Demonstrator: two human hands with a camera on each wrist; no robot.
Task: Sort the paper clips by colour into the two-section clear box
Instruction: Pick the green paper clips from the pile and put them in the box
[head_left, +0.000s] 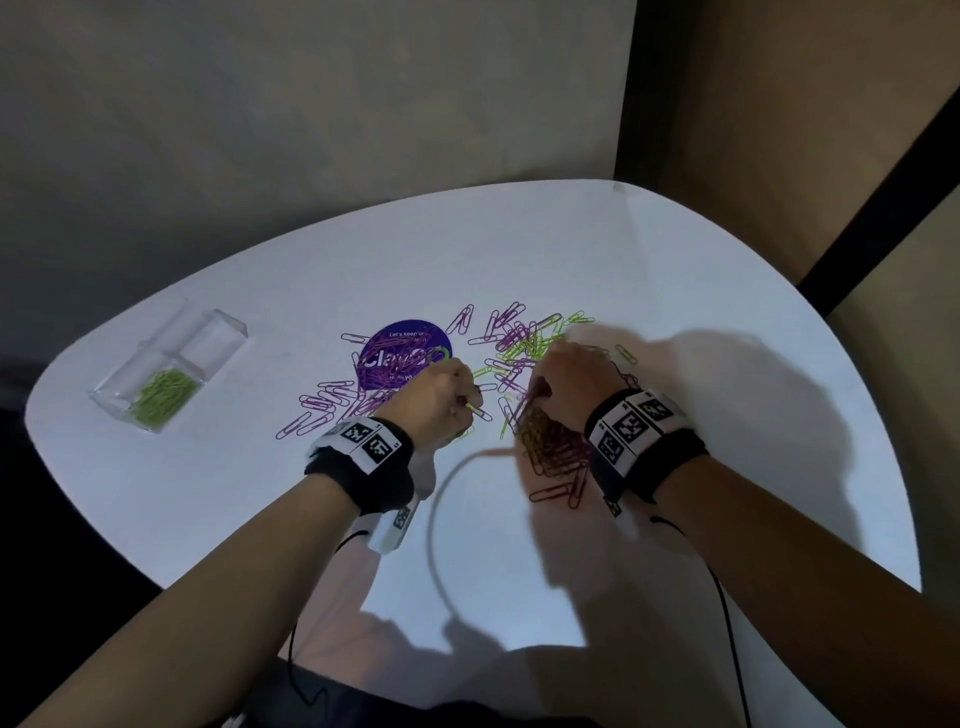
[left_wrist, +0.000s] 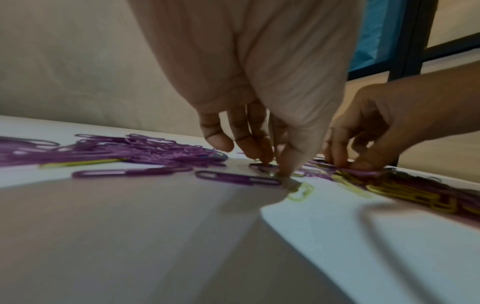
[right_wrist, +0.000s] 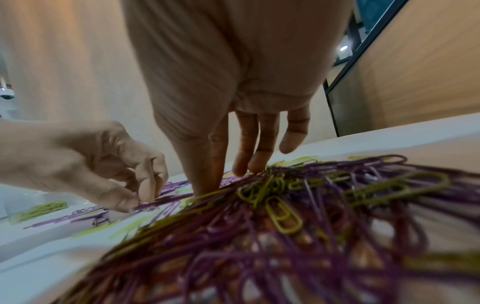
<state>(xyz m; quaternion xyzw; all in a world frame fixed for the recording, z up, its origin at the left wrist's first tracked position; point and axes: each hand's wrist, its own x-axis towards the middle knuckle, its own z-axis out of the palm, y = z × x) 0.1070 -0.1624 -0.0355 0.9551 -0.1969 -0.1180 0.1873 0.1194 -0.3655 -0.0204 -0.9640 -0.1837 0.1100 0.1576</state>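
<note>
Currently sorting | left hand (head_left: 441, 397) fingers curled, pinching a clip (head_left: 477, 410) off the table (head_left: 675, 270) | right hand (head_left: 569, 387) fingers down, nipping clips from mixed pile (head_left: 550, 452) | box (head_left: 171, 371) far left, well apart, green clips (head_left: 163, 397) in near section, other bare.

I have the clear box (head_left: 171, 364) far out on my left, near the table (head_left: 675, 291) edge, with a heap of clips (head_left: 163, 396) in its near section. The round sticker (head_left: 402, 353) sits mid-table, loose clips over and before it. My left hand (head_left: 441, 400) is just before the sticker, my right hand (head_left: 571, 387) beside it, on the mixed pile (head_left: 540, 364) to the right.
</note>
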